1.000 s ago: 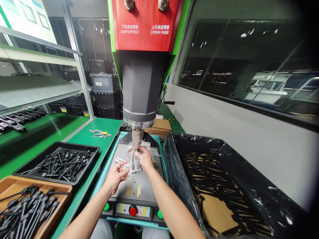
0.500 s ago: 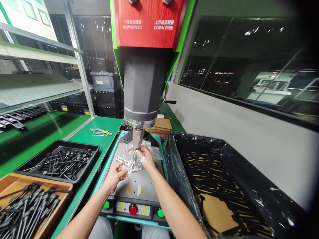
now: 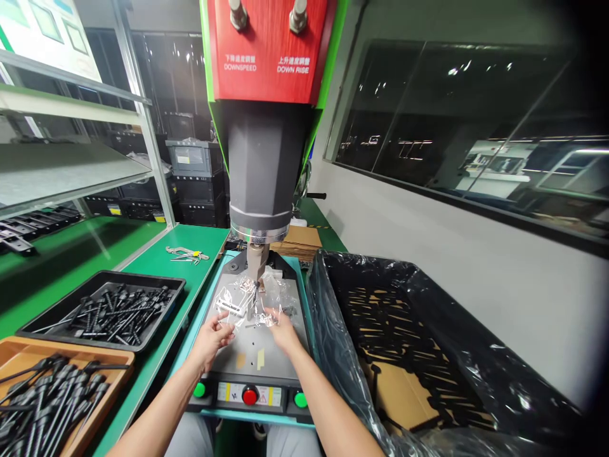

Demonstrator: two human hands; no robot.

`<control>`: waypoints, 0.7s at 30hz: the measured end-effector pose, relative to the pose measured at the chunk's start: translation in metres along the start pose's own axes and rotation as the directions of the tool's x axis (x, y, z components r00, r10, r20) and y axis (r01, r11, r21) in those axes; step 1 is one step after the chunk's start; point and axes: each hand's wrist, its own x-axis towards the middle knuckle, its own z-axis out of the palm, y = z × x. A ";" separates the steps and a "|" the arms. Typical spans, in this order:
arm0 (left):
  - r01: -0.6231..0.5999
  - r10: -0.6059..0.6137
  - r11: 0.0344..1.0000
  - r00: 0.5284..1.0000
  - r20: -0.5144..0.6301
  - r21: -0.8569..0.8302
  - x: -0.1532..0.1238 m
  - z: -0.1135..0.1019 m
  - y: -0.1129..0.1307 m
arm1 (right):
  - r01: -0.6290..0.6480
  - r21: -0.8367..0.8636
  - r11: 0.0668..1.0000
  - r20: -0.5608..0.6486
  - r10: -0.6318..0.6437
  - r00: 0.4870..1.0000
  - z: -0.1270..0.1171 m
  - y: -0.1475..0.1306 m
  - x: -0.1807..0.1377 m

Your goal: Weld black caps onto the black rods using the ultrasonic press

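A clear crinkled plastic sheet [image 3: 273,289] covers the fixture on the grey base plate [image 3: 228,368] of a press machine. Out of it, just under the metal horn [image 3: 257,259], rises a thin dark piece [image 3: 255,293]; its lower end is hard to make out. My left hand [image 3: 209,343] is at the sheet's near left edge, fingers apart and loosely bent, holding nothing I can see. On the other side, my right hand [image 3: 284,331] has its fingers stretched toward the sheet's near right edge. Whether its fingertips touch the plastic is unclear.
To the left, a black tray [image 3: 178,289] and an orange tray [image 3: 128,368] hold black rod-like parts. A bin lined with black plastic [image 3: 328,317] stands close on the right. Green buttons [image 3: 300,399] and a red button [image 3: 250,397] line the machine's front. Tools [image 3: 185,255] lie behind.
My right hand has come back from the dark piece under the horn, down toward me. My left hand has lowered slightly. The whole view has shifted a little.
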 end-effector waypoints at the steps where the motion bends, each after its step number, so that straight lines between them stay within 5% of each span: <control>1: 0.005 -0.005 1.000 1.000 -0.010 -0.002 0.001 0.000 -0.002 | 0.004 -0.021 1.000 0.002 -0.004 1.000 -0.002 0.000 -0.004; 7: 0.027 -0.027 0.999 1.000 -0.014 0.038 0.001 -0.004 -0.010 | 0.026 -0.136 0.990 0.004 -0.025 1.000 -0.020 -0.002 -0.041; 10: 0.023 -0.009 0.974 0.998 -0.064 0.223 -0.006 -0.014 -0.010 | 0.052 -0.216 0.975 -0.029 -0.060 0.998 -0.036 0.002 -0.072; 14: -0.092 0.267 0.746 0.949 -0.170 0.660 -0.023 -0.053 -0.024 | 0.055 -0.476 0.877 -0.184 -0.161 0.970 -0.063 0.028 -0.121; 17: -0.108 0.432 0.583 0.880 -0.195 0.805 -0.035 -0.093 -0.054 | -0.019 -0.620 0.785 -0.271 -0.192 0.943 -0.075 0.058 -0.153; 21: -0.039 0.345 0.589 0.915 -0.208 0.807 -0.043 -0.126 -0.093 | -0.102 -0.604 0.790 -0.268 -0.081 0.960 -0.076 0.088 -0.176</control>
